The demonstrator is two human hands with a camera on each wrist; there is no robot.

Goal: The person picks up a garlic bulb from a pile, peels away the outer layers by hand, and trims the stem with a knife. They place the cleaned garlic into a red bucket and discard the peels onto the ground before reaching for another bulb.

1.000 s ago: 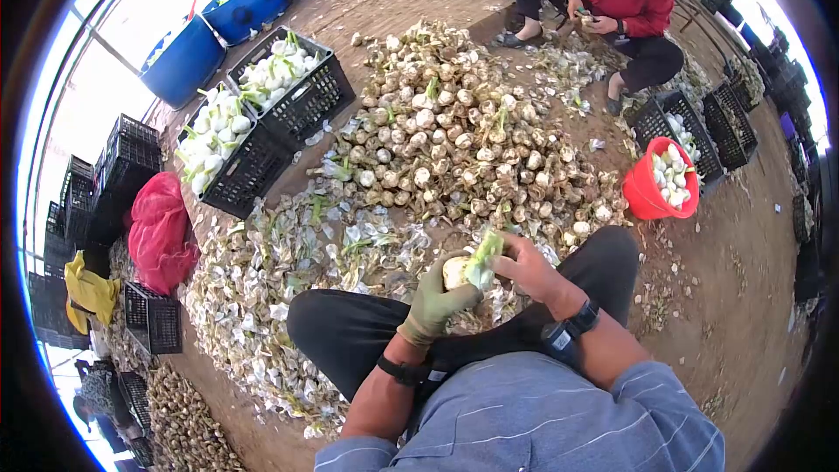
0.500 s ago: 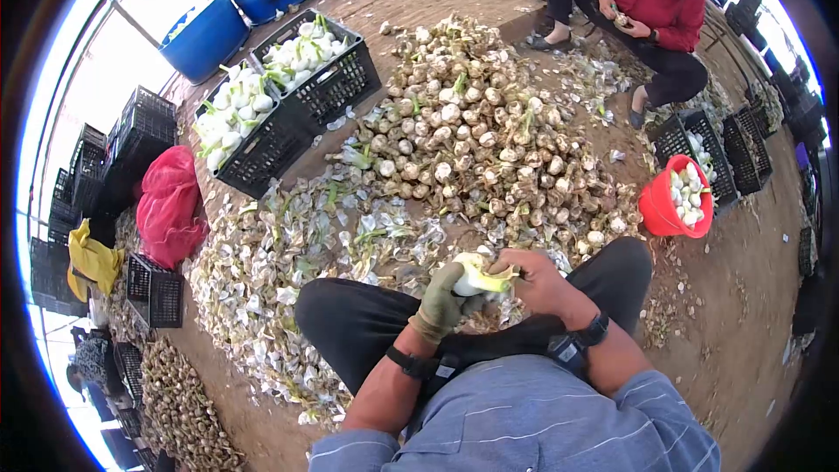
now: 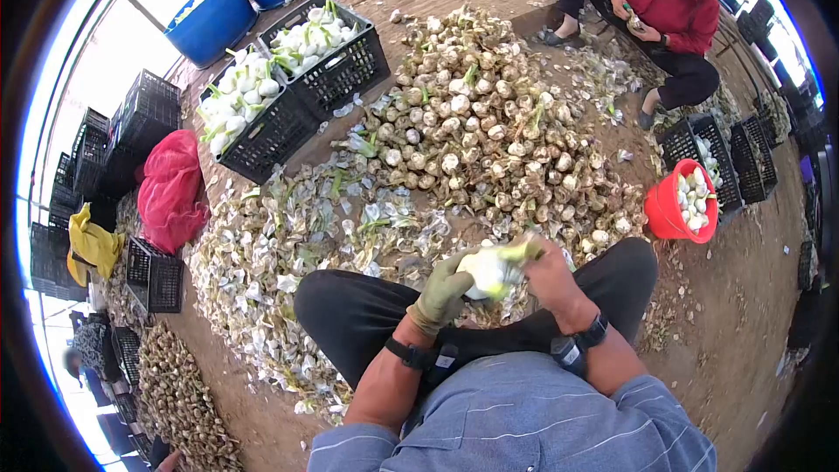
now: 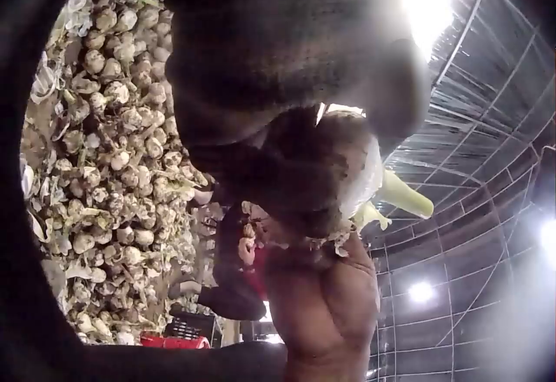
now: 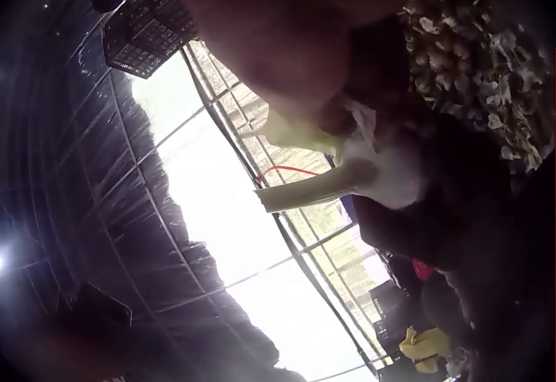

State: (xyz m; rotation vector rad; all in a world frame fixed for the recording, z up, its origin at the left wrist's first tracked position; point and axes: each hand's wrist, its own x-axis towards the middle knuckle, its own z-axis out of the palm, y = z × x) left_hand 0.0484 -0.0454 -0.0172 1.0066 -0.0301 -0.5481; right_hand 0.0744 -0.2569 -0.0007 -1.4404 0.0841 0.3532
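My left hand (image 3: 442,290), in a greenish glove, holds a white garlic bulb (image 3: 482,273) over my lap. A pale green stem (image 5: 304,193) sticks out from the bulb, its cut end free in the right wrist view. My bare right hand (image 3: 556,281) is close against the bulb's right side and pinches a yellowish flap of outer skin (image 5: 295,137); it is blurred in the head view. Dark glove fingers (image 4: 295,61) wrap the bulb in the left wrist view. In front lies a heap of unpeeled garlic (image 3: 489,122).
Peeled skins (image 3: 262,297) cover the ground at front left. Black crates (image 3: 336,65) of white garlic stand beyond them. A red bucket (image 3: 677,210) with peeled bulbs is at right. Another person (image 3: 660,9) sits at the far right, hands on a bulb.
The garlic bulb has turned from stem-up to lying sideways. My right hand has moved from the stem to the outer skin and a little right. The head view has shifted slightly.
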